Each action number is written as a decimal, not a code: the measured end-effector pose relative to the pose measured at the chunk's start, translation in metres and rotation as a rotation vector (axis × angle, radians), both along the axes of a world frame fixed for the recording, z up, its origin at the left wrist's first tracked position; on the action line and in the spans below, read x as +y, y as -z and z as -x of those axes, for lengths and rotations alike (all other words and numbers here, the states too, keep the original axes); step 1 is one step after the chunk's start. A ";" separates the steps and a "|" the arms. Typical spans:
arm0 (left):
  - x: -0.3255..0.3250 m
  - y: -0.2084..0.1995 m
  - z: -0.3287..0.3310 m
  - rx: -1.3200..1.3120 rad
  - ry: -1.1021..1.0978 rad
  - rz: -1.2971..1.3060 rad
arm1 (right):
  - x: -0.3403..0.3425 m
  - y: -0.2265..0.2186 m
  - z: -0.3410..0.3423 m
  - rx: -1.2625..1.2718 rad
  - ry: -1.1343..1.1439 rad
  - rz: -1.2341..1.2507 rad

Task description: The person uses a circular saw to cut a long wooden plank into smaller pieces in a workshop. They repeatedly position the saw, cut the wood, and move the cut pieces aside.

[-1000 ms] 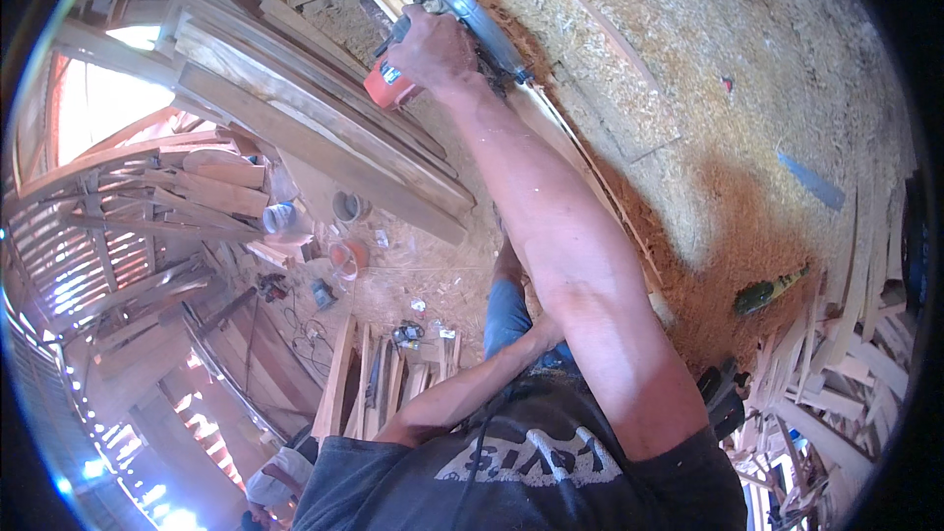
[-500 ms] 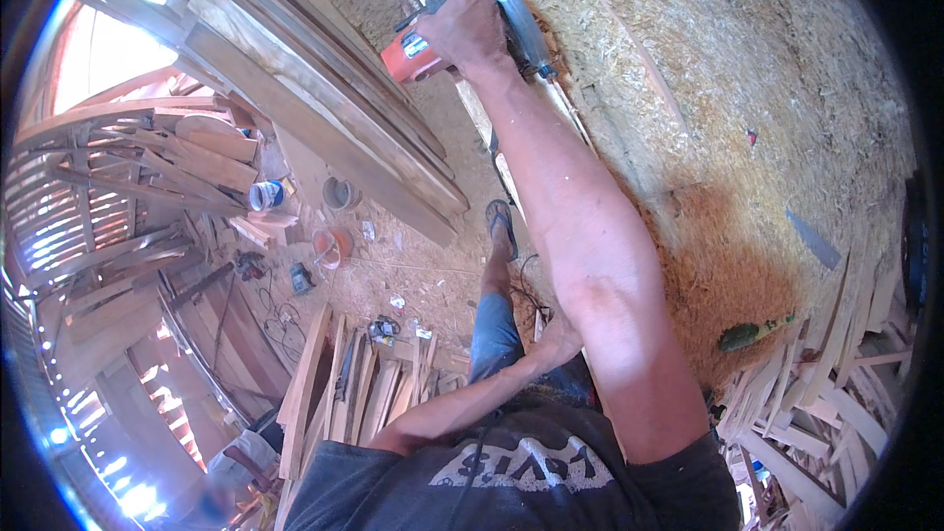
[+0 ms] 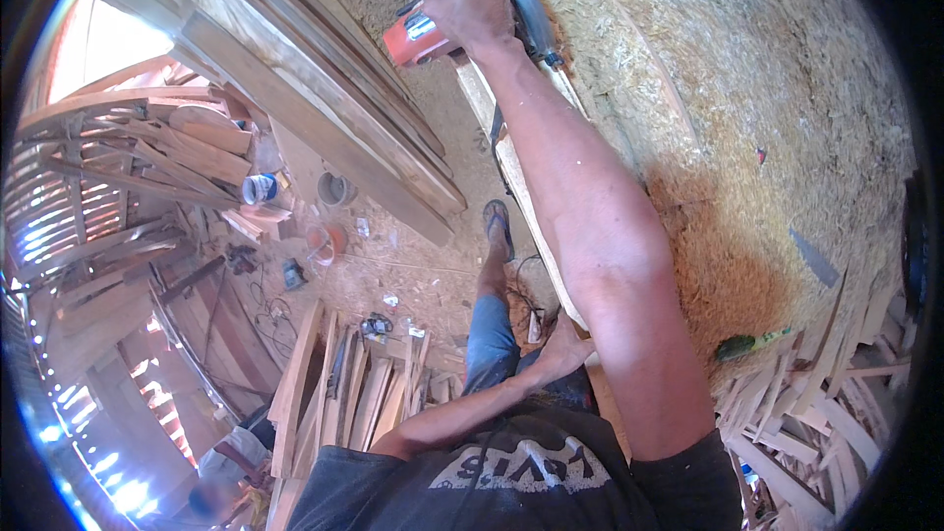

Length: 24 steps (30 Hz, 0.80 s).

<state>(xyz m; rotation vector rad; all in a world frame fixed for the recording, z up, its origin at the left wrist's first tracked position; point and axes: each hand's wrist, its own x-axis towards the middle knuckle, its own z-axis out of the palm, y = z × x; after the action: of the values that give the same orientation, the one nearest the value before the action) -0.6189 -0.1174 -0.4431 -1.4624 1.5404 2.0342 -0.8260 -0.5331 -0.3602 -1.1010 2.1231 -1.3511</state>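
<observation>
Clearly, the right hand has its fingers clamped round the red saw at twelve o'clock, on the pale board; whether the left hand's fingers, towards five, grip, I cannot tell. The dark cord could snag the board's edge, skewing the saw.

Fierce glare at ten o'clock, that opening blown pure white! Bluish flares sparkle around eight, haze washing the left side. Slats bow hard at nine, corners swallowed black; right hand at twelve, brightly lit.
</observation>
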 end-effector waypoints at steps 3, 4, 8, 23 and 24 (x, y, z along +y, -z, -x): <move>-0.004 -0.008 0.003 0.126 -0.102 -0.056 | -0.006 0.001 0.002 0.009 -0.007 -0.023; -0.004 -0.008 0.003 0.159 -0.139 -0.094 | -0.008 0.000 0.002 0.016 -0.015 -0.029; -0.008 -0.005 0.003 0.157 -0.107 -0.050 | -0.017 -0.002 0.003 0.026 -0.008 -0.014; -0.212 0.014 0.047 0.420 -0.319 0.160 | -0.041 0.007 0.008 0.049 0.012 0.001; -0.212 0.013 0.047 0.451 -0.325 0.166 | -0.044 0.007 0.009 0.040 0.007 -0.013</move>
<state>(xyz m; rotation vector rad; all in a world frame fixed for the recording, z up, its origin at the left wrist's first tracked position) -0.6659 -0.3294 -0.4566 -1.4593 1.7630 2.6276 -0.8348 -0.5775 -0.3671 -1.1250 2.1633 -1.3268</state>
